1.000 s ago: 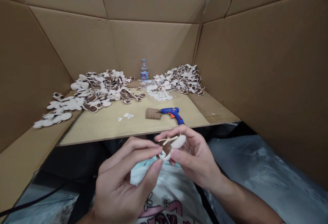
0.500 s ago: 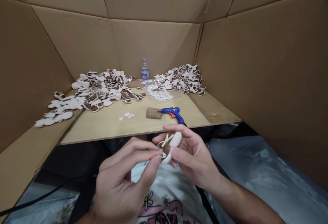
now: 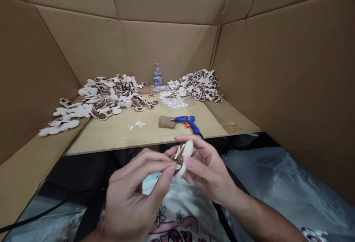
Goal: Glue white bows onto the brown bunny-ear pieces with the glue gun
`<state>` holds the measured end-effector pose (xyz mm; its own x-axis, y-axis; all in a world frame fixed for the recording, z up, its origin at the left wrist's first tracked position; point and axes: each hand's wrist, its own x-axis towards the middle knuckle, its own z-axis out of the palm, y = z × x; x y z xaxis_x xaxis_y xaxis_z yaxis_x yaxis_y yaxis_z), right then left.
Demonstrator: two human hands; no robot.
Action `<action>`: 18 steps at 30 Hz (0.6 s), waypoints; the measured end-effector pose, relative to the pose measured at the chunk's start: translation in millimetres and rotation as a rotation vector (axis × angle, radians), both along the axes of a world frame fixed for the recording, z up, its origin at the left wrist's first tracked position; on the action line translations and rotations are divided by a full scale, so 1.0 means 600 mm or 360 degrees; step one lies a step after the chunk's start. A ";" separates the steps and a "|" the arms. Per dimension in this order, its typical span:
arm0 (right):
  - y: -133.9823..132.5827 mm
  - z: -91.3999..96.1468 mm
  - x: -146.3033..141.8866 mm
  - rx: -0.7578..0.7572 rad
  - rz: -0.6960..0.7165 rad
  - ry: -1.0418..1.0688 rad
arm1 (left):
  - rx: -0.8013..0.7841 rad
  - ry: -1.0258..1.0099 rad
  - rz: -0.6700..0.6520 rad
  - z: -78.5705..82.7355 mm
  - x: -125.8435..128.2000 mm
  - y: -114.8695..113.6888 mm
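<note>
In front of my chest, my right hand [image 3: 206, 168] holds a small brown-and-white plush ornament [image 3: 188, 149] with a thin cream bow tied across it. The fingers support it from behind while the thumb presses on its white edge. My left hand [image 3: 141, 186] has thumb and forefinger pinched together at the ornament's lower left. Right at those fingertips, a small white cut-out piece [image 3: 178, 167] with dark marks lies against the brown fabric. My left fingers partly cover both the piece and the ornament.
A blue glue gun [image 3: 186, 121] rests its nozzle on a brown wrapped block [image 3: 166, 122]. Loose white cut-outs [image 3: 140, 124] lie left of it, with a larger heap [image 3: 176, 102] behind. Plush piles [image 3: 111, 94] flank a water bottle [image 3: 157, 75]. Cardboard walls [image 3: 285, 61] enclose the board [image 3: 111, 138].
The plush ornament has turned slightly in my right hand, and its upper end has shifted a little left. My left fingertips stay pinched at the white cut-out piece.
</note>
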<state>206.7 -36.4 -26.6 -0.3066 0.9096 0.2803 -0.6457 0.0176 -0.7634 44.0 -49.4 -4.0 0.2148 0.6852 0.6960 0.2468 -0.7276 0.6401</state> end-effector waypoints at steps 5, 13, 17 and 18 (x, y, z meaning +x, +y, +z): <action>0.000 0.000 0.000 0.0001 0.0008 -0.0002 | -0.0005 0.0004 0.0009 0.001 0.001 -0.001; 0.000 0.002 0.001 0.0052 -0.0008 -0.0035 | 0.0040 0.0009 -0.0022 -0.007 -0.004 0.001; 0.000 0.001 0.002 0.0074 -0.0012 -0.0062 | 0.0041 0.0013 -0.0029 -0.008 -0.003 0.000; -0.001 0.001 0.002 0.0080 -0.0012 -0.0067 | 0.0046 0.0009 -0.0027 -0.009 -0.003 0.000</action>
